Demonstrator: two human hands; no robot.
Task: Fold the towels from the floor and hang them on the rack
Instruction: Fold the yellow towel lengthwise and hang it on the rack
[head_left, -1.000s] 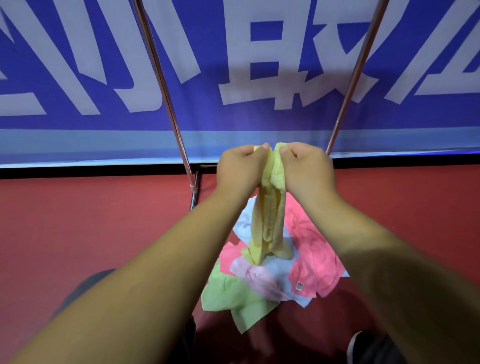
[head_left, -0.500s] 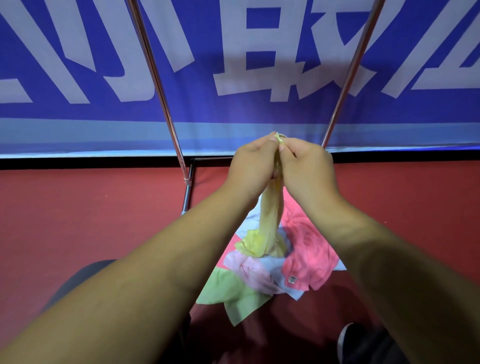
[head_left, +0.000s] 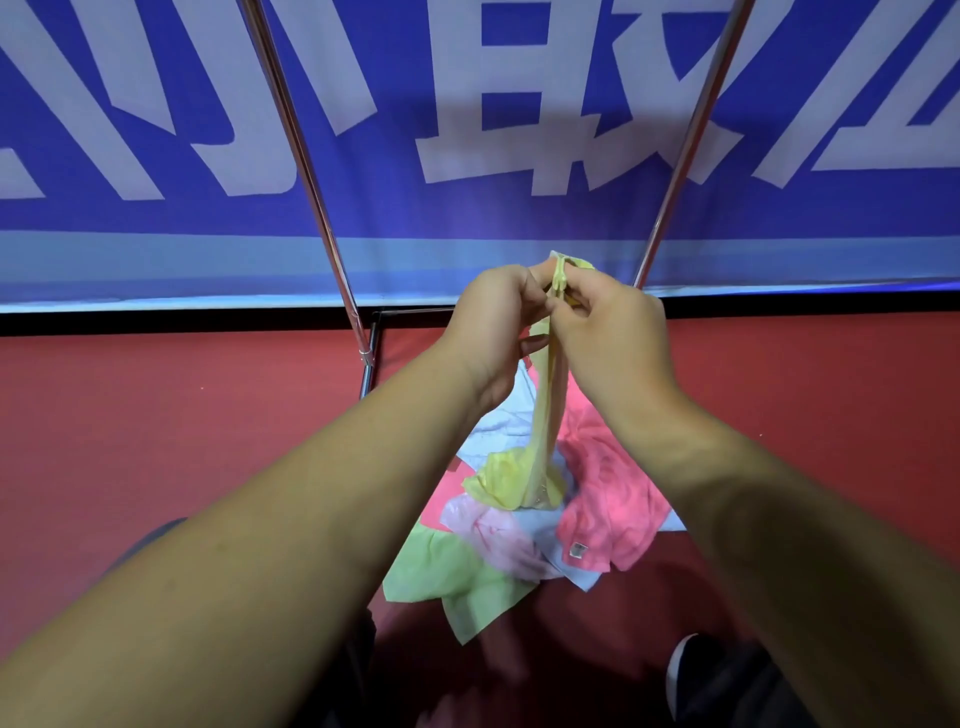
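Observation:
A yellow towel (head_left: 545, 415) hangs in a narrow bunch from both my hands, its lower end crumpled over the pile. My left hand (head_left: 493, 332) and my right hand (head_left: 608, 332) pinch its top edge side by side, fingers curled, knuckles almost touching. Below lies a heap of towels on the red floor: a bright pink one (head_left: 608, 493), a pale pink one (head_left: 493, 535), a light green one (head_left: 452, 582) and a light blue one (head_left: 498, 421). Two slanted metal poles of the rack (head_left: 332, 244) rise behind my hands.
A blue banner with large white characters (head_left: 519, 104) covers the wall behind the rack. The rack's dark base bar (head_left: 410, 312) lies on the red floor (head_left: 156, 441) by the wall. My dark shoe (head_left: 691, 670) shows at the bottom right.
The yellow towel has been lifted higher and pulled into a thinner strip. My hands have come closer together at its top edge.

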